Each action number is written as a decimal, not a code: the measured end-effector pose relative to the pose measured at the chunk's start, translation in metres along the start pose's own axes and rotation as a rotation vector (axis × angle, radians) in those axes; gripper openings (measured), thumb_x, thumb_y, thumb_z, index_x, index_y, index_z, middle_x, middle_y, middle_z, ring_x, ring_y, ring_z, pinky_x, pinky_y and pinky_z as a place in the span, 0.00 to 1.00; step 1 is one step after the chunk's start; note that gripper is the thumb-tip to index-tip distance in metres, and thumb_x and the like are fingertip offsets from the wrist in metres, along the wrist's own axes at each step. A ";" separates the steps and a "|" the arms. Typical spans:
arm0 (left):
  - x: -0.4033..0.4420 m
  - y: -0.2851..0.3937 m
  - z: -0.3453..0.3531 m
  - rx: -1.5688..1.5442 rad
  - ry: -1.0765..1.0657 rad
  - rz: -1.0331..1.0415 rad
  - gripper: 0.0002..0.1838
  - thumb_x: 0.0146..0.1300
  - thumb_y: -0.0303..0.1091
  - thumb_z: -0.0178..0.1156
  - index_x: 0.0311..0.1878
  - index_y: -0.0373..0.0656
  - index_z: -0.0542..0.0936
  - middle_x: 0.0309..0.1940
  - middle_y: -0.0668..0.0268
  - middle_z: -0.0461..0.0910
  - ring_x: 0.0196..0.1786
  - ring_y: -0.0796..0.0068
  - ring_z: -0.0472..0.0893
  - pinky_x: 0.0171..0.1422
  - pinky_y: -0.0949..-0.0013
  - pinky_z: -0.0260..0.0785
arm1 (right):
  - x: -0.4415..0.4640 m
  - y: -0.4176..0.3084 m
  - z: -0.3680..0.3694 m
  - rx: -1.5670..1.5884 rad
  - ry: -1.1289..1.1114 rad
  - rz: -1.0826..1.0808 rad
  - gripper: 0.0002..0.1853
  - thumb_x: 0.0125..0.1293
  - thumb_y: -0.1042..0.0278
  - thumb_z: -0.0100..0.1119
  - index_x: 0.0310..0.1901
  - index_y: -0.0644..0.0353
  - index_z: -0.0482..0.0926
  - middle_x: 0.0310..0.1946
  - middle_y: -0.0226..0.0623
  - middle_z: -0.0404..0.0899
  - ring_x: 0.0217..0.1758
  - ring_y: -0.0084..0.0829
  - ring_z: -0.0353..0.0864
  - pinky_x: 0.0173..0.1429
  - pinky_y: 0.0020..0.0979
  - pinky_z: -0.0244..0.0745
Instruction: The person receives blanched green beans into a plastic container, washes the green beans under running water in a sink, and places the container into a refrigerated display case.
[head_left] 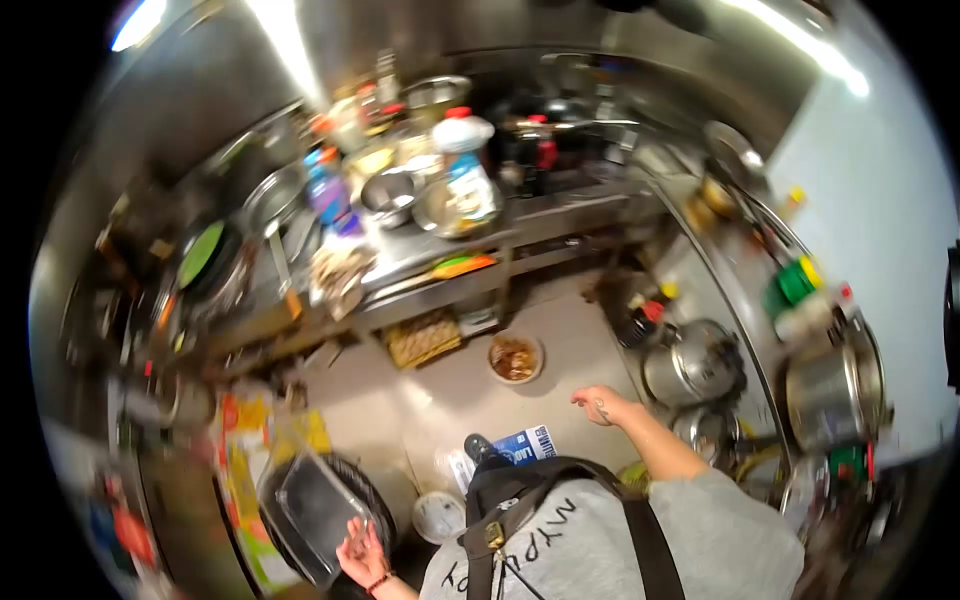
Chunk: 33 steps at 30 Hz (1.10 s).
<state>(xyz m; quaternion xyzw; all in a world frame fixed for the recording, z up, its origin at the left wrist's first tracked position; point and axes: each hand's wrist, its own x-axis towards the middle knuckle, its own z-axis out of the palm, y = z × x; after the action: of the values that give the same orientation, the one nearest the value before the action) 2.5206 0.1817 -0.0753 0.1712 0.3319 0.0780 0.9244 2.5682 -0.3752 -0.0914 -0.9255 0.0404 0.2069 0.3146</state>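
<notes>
My left hand (362, 550) is at the lower left, its fingers bent at the near edge of a clear rectangular plastic tub (312, 515). The tub is tilted over a black-lined bin (375, 478), and its far side overlaps the bin. Part of the grip is hard to make out. My right hand (597, 404) hangs over the floor with loosely bent fingers and nothing in it. Ahead of it on the floor stands a round bowl (541, 362) with brown food inside. A white bucket (438, 520) is right of the black bin.
A steel counter (405, 255) ahead carries pans, bowls and bottles. Large pots (690, 365) line the right side, beside a steel shelf edge (715, 270). A blue and white packet (528, 445) lies by my foot. Yellow cartons (425, 342) sit under the counter.
</notes>
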 end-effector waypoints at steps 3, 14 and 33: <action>0.085 0.020 0.037 -0.110 -0.045 -0.062 0.27 0.55 0.28 0.51 0.56 0.21 0.64 0.61 0.41 0.63 0.64 0.45 0.64 0.69 0.44 0.55 | -0.029 0.010 -0.026 -0.017 0.002 0.222 0.18 0.55 0.76 0.45 0.48 0.59 0.77 0.42 0.46 0.80 0.46 0.42 0.79 0.51 0.36 0.72; 0.153 0.020 0.158 -0.127 -0.285 0.013 0.32 0.59 0.23 0.46 0.66 0.25 0.49 0.69 0.50 0.52 0.71 0.52 0.53 0.74 0.46 0.47 | -0.036 0.077 -0.082 0.074 0.721 0.637 0.09 0.51 0.71 0.52 0.32 0.58 0.81 0.32 0.45 0.81 0.38 0.42 0.81 0.43 0.34 0.75; 0.071 -0.072 0.221 -0.112 -0.281 0.309 0.21 0.59 0.31 0.53 0.53 0.27 0.68 0.59 0.46 0.67 0.61 0.52 0.68 0.68 0.51 0.59 | -0.241 0.492 -0.475 -0.245 1.429 0.822 0.24 0.67 0.54 0.46 0.52 0.69 0.68 0.45 0.48 0.73 0.46 0.39 0.72 0.53 0.33 0.66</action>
<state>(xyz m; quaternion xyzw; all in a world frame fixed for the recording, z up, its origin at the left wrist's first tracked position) 2.7191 0.0749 0.0163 0.1776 0.1647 0.2123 0.9467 2.4179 -1.0665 0.0690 -0.7732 0.5421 -0.3289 0.0095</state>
